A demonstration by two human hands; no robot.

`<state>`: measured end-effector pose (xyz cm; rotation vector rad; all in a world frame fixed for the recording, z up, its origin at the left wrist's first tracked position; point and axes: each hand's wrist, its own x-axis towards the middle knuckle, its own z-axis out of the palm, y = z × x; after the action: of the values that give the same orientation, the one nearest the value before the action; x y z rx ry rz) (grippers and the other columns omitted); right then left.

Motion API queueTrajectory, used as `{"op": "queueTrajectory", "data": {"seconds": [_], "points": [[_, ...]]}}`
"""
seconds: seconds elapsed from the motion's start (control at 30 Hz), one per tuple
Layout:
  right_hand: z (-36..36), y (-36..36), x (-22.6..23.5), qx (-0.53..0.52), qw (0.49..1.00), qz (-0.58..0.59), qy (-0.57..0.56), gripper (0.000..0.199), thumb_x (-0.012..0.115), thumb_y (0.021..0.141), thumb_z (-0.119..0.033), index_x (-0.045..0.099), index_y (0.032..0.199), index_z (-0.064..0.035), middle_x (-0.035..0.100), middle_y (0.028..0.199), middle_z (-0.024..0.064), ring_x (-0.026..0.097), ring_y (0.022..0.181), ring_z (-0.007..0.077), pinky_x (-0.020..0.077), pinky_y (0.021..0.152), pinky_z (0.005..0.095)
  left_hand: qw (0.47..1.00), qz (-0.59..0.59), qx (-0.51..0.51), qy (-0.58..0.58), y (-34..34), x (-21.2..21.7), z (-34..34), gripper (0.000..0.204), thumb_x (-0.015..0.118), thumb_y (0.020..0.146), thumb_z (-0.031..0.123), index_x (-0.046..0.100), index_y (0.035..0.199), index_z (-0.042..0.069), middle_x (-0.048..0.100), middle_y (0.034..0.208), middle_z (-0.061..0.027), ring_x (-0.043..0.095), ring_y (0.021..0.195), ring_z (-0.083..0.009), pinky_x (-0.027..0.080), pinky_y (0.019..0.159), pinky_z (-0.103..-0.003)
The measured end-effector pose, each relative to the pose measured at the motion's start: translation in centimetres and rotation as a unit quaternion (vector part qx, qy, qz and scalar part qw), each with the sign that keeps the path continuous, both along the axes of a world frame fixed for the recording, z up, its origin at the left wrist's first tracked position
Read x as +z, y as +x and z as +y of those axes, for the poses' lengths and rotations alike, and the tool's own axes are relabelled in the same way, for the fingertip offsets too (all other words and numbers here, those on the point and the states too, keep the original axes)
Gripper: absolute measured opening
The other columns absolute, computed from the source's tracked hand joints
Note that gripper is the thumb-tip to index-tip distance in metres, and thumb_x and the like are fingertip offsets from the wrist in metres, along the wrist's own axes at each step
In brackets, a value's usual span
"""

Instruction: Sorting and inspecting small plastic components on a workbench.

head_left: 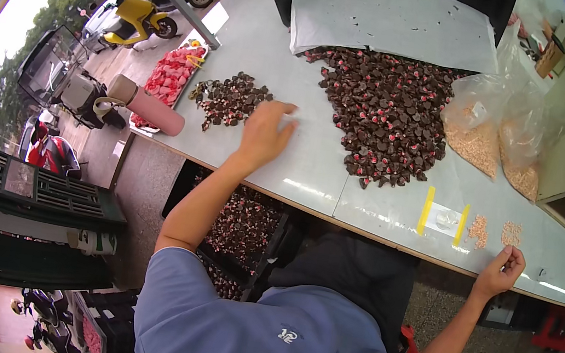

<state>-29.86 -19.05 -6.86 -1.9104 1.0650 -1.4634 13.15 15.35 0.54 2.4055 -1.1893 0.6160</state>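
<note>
My left hand [265, 131] lies flat on the pale table [297, 171] with its fingers spread, just right of a small pile of dark brown and pink pieces [230, 98]. A far bigger pile of the same pieces [391, 112] spreads across the table's middle, right of that hand. My right hand [502, 268] rests at the table's near edge with its fingers curled in. It is just below two little heaps of tan granules [479, 231] [511, 232]. A small clear bag with yellow strips [443, 218] lies left of those heaps.
A white paper sheet [396, 20] lies behind the big pile. Two clear bags of tan granules [474, 130] [524, 158] sit at the right. A pink bottle [149, 107] and a tray of red pieces [171, 76] are at the left end. A crate of dark pieces [244, 225] stands under the table.
</note>
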Motion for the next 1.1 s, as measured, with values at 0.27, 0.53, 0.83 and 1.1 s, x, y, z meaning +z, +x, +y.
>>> {"op": "queueTrajectory", "data": {"seconds": [0.27, 0.53, 0.83, 1.1], "points": [[-0.1, 1.0, -0.2, 0.006, 1.000, 0.015, 0.008, 0.016, 0.060, 0.097, -0.013, 0.058, 0.105, 0.0005, 0.061, 0.091, 0.0041, 0.054, 0.080, 0.0095, 0.0445, 0.071, 0.0232, 0.937, 0.120, -0.318, 0.079, -5.4, 0.7, -4.7, 0.027, 0.069, 0.078, 0.003, 0.069, 0.103, 0.014, 0.062, 0.098, -0.0054, 0.060, 0.091, -0.0262, 0.049, 0.078, -0.038], [-2.1, -2.1, -2.8, -0.018, 1.000, 0.016, -0.001, 0.018, 0.059, 0.099, -0.012, 0.058, 0.110, 0.0027, 0.064, 0.100, 0.0087, 0.061, 0.090, 0.0150, 0.0499, 0.081, 0.0272, 0.933, 0.022, -0.345, 0.098, -6.8, 0.4, -4.7, 0.006, 0.066, 0.077, 0.014, 0.066, 0.081, 0.010, 0.058, 0.089, -0.0039, 0.058, 0.086, -0.0244, 0.046, 0.072, -0.036], [-2.3, -1.4, -2.5, 0.032, 0.995, -0.052, 0.073, 0.022, 0.052, 0.102, -0.018, 0.055, 0.108, 0.0022, 0.059, 0.092, 0.0051, 0.053, 0.080, 0.0114, 0.0443, 0.072, 0.0229, 0.945, 0.164, -0.237, 0.154, -8.9, -0.5, -1.7, 0.020, 0.068, 0.083, 0.017, 0.059, 0.095, 0.003, 0.056, 0.093, -0.0123, 0.062, 0.086, -0.0332, 0.052, 0.073, -0.043], [-1.9, -4.8, -2.9, -0.032, 0.995, -0.066, 0.068, 0.021, 0.053, 0.102, -0.016, 0.058, 0.110, 0.0024, 0.059, 0.094, 0.0048, 0.052, 0.081, 0.0099, 0.0447, 0.072, 0.0229, 0.938, 0.175, -0.286, 0.092, -9.0, -1.3, -2.9, 0.017, 0.066, 0.083, 0.015, 0.062, 0.096, 0.004, 0.056, 0.099, -0.0143, 0.058, 0.095, -0.0325, 0.050, 0.079, -0.040]]}}
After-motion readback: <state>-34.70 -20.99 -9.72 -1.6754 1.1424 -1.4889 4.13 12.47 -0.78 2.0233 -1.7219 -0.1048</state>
